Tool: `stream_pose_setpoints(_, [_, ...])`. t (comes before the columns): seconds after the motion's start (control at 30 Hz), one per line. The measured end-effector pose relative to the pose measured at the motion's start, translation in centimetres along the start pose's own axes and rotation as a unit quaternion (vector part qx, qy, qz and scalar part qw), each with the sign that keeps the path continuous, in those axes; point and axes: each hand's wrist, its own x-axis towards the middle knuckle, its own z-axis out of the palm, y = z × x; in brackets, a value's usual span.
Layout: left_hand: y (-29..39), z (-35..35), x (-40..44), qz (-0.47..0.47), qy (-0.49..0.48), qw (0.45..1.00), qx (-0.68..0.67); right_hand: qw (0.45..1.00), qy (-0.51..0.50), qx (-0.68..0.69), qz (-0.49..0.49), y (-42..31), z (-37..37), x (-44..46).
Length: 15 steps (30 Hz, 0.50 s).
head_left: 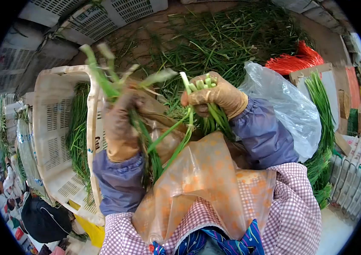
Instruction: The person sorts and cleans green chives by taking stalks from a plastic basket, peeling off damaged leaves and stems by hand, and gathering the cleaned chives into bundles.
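Note:
My left hand, in a soiled glove and blurred by motion, is closed around some loose garlic chives. Their wide pale ends stick out above it, and green leaves hang below. My right hand, also gloved, grips a small bunch of garlic chives with the pale stem ends even at the top. A few stray leaves dangle between the two hands. Under both hands lies a clear plastic apron with orange spots, over my lap.
At left stands a white slatted crate with green leaves inside. Leaf scraps cover the ground ahead. Red ties, a clear plastic bag and bundled chives lie at right. More crates stand behind.

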Motion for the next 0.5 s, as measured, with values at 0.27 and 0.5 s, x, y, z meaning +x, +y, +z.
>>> stream_pose_setpoints(0.27, [-1.4, 1.2, -0.7, -0.172, -0.057, 0.975, -0.13, 0.999, -0.002, 0.037, -0.039, 0.0, -0.3, 0.1])
stream_pose_setpoints(0.5, [-2.9, 2.6, -3.4, -0.169, -0.162, 0.97, -0.062, 0.984, 0.099, -0.066, -0.133, -0.4, -0.4, 0.5])
